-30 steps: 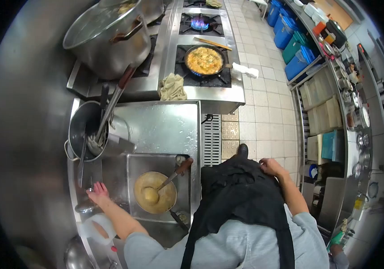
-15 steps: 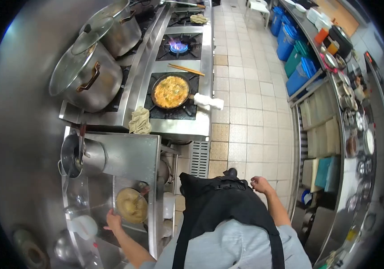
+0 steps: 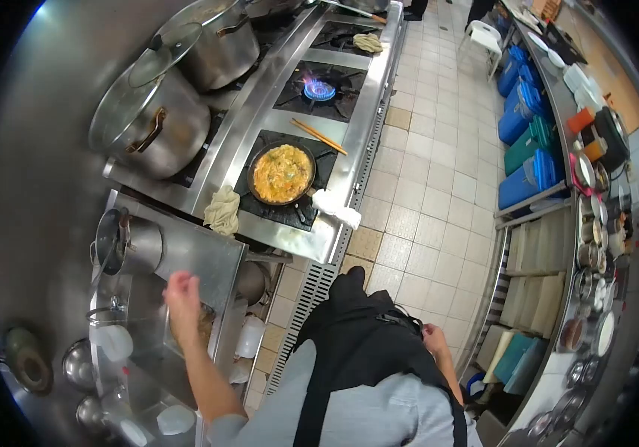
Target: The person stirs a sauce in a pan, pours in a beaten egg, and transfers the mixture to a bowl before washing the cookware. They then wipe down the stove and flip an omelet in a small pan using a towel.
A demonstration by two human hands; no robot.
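Observation:
My left hand is above the sink edge, left of my body, its fingers curled and blurred; whether it holds anything cannot be made out. Beneath that forearm a bowl is mostly hidden. My right hand hangs beside my black apron, fingers bent, their tips partly hidden. On the near burner sits a frying pan with an orange-yellow egg-like mixture, a white cloth wrapped round its handle. Wooden chopsticks lie on the stove just behind the pan. A crumpled cloth rests on the stove's near left corner.
A lit burner burns beyond the chopsticks. Large steel pots stand at the left, with a smaller pot by the sink. Blue bins and a counter with containers line the right. People's legs show far off.
My left hand has risen from beside the bowl to above the sink's edge. My right hand has lowered nearer my apron. The view has turned and shifted.

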